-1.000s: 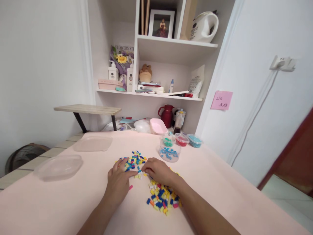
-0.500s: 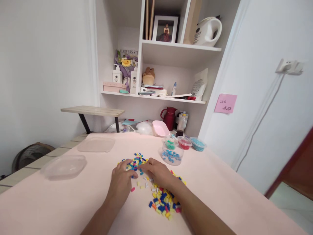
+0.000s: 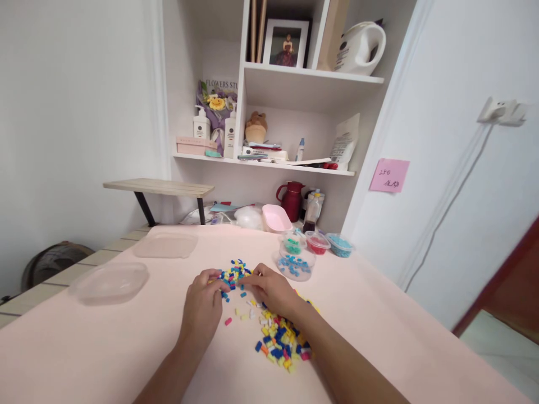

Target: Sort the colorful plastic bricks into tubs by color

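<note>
Fingers (image 3: 253, 278) half-curled: left hand (image 3: 202, 306) at left of far pile (image 3: 236, 270), right hand (image 3: 275, 289) at its right. Can't tell if gripping anything. Near pile (image 3: 283, 343): front-right of far pile.

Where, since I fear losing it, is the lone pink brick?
In the head view, left of centre, the lone pink brick lies on the table between the left hand and the nearer brick pile.

"FLOWERS STU" can be read on the pale backing (image 3: 222, 85) behind the bouquet (image 3: 217, 104); "250" is handwritten on the pink note (image 3: 389, 175), above characters too blurred to be deciphered.
</note>
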`<control>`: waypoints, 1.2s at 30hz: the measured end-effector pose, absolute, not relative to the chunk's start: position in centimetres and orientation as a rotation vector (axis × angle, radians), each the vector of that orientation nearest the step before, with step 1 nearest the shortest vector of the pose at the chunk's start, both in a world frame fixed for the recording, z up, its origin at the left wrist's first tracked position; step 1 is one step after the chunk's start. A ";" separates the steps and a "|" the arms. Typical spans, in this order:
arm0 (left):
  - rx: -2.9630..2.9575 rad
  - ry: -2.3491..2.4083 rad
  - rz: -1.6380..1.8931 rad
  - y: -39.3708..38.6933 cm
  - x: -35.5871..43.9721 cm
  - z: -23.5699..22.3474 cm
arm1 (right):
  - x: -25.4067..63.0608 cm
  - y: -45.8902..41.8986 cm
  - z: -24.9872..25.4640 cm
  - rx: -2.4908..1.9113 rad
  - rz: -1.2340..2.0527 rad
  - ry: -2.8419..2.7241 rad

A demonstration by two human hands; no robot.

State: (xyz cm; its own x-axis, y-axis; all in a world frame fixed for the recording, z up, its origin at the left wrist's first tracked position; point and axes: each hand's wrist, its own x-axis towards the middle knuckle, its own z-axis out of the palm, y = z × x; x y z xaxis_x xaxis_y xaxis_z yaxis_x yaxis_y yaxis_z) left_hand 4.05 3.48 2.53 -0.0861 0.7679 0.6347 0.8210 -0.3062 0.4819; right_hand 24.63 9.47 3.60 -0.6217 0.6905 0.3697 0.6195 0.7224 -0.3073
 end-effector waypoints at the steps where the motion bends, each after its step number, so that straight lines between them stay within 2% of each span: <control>1: -2.090 -1.803 -1.383 3.5 4.0 2.5 | 24.5 9.4 3.5 -0.998 0.187 -2.481; 27: -2.079 -1.815 -1.605 2.5 4.3 3.6 | 24.8 10.0 3.5 -1.272 0.317 -2.371; 33: -2.067 -1.801 -1.642 2.6 4.0 3.6 | 25.1 10.2 3.8 -1.127 0.397 -2.259; 36: -2.064 -1.768 -1.692 2.8 3.7 3.8 | 26.2 10.7 4.8 -1.060 0.307 -2.117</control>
